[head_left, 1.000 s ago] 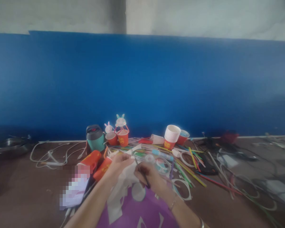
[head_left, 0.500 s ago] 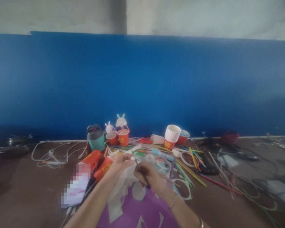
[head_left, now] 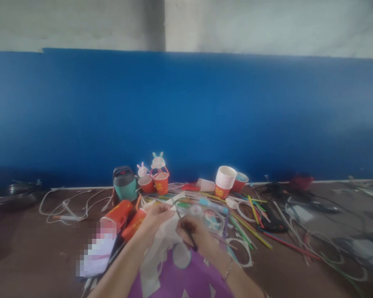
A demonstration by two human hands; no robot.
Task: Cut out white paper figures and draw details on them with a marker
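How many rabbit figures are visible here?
2: a pink-eared rabbit by one red cup, and a green-eared rabbit above the neighbouring red cup. Others may be hidden.

- Right across the back runs the blue panel [head_left: 186, 107], pale wall [head_left: 242, 27] above it!
- Over at far left, a metal pot [head_left: 15, 191], then white cables [head_left: 87, 205] looping over the brown table [head_left: 34, 252].
- Here's the teal-and-grey container [head_left: 125, 188], upright, two red cups just beside it, a rabbit figure [head_left: 158, 162] topping the taller one [head_left: 161, 185]!
- To the right, a neat stack of paper cups [head_left: 226, 180], with another cup [head_left: 206, 185] on its side next to it.
- And coloured sticks, a yellow one [head_left: 251, 230] among them, scattered everywhere!
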